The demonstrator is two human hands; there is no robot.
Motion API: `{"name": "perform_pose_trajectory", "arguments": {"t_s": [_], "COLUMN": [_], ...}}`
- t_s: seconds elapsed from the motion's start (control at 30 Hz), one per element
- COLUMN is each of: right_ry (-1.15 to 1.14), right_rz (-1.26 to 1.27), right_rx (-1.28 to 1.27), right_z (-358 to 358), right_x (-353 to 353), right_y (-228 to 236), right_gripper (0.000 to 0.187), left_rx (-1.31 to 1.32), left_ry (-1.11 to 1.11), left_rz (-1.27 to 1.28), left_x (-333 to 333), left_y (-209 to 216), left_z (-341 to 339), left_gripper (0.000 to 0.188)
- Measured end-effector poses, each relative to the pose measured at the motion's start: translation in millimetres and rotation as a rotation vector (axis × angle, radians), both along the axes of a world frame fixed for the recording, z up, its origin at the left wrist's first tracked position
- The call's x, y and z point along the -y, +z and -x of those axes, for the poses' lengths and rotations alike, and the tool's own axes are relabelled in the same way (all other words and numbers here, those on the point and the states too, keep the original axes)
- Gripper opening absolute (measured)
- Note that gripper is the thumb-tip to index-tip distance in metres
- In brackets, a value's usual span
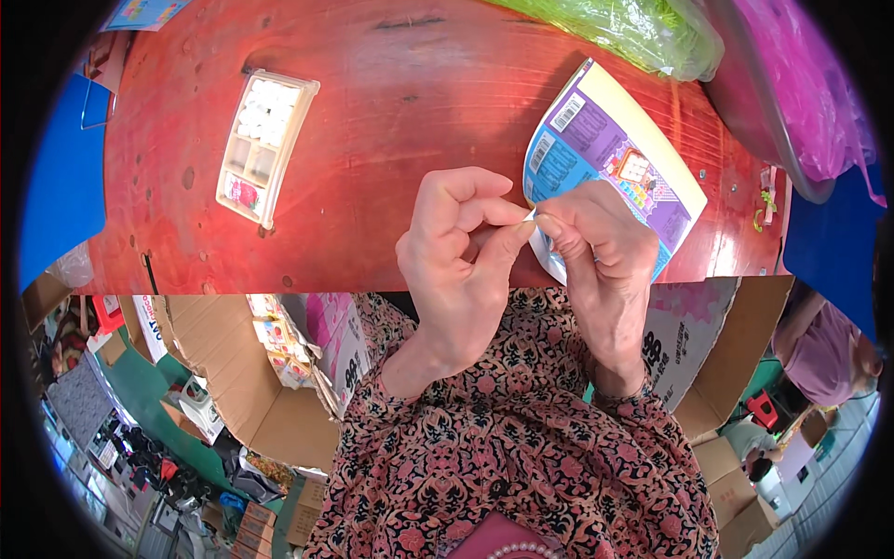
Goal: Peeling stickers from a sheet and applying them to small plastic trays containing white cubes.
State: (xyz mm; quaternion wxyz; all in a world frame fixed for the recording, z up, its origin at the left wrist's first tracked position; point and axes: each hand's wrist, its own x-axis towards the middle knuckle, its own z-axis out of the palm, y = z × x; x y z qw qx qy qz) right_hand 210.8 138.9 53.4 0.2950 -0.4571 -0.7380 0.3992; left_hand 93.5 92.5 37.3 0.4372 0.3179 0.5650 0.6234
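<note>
My left hand (461,256) and my right hand (605,252) meet over the near edge of the red table, fingertips pinched together. Between them shows a small white paper-like piece (531,215). Whether it is loose or a corner of the sheet behind it, I cannot tell. That printed sheet of purple, blue and cream (666,177) lies partly under my right hand and bends at the table edge. Farther left stands a cream divided tray (239,152). White pieces (268,110) fill its far part, and a strawberry-pictured packet (244,193) sits in the near end.
The red table (400,112) carries a green plastic bag (643,37) and a pink bag in a basin (805,74) at the far right. Open cardboard boxes (223,359) stand below the near edge. Another person (824,354) is at the right.
</note>
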Motion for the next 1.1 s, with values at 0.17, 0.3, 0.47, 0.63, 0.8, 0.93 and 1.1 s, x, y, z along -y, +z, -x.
{"name": "perform_pose_trajectory", "arguments": {"t_s": [0.17,0.3,0.47,0.63,0.8,0.93,1.1], "right_ry": [0.018,-0.004,0.007,-0.009,-0.078,-0.117,-0.174], "right_rz": [-0.076,-0.068,-0.002,-0.024,-0.024,0.064,0.169], "right_rx": [0.059,0.024,0.016,0.042,0.022,0.012,-0.083], "right_z": [1,3,2,4,8,7,2], "right_x": [-1,-2,-3,-3,-1,0,4], "right_y": [-3,-6,-4,-3,-8,-13,-18], "right_gripper": [0.004,0.003,0.003,0.004,0.005,0.006,0.007], "left_rx": [-0.024,0.003,0.096,0.118,0.192,0.247,0.283], "left_ry": [0.007,0.015,0.030,0.045,0.053,0.052,0.040], "left_rz": [-0.016,0.025,0.049,0.050,0.049,0.054,0.051], "left_x": [1,1,-1,-1,-4,-5,-5], "left_y": [-2,-2,-6,-8,-12,-13,-17], "left_z": [0,0,1,0,1,2,4], "left_gripper": [0.029,0.029,0.032,0.032,0.032,0.033,0.032]}}
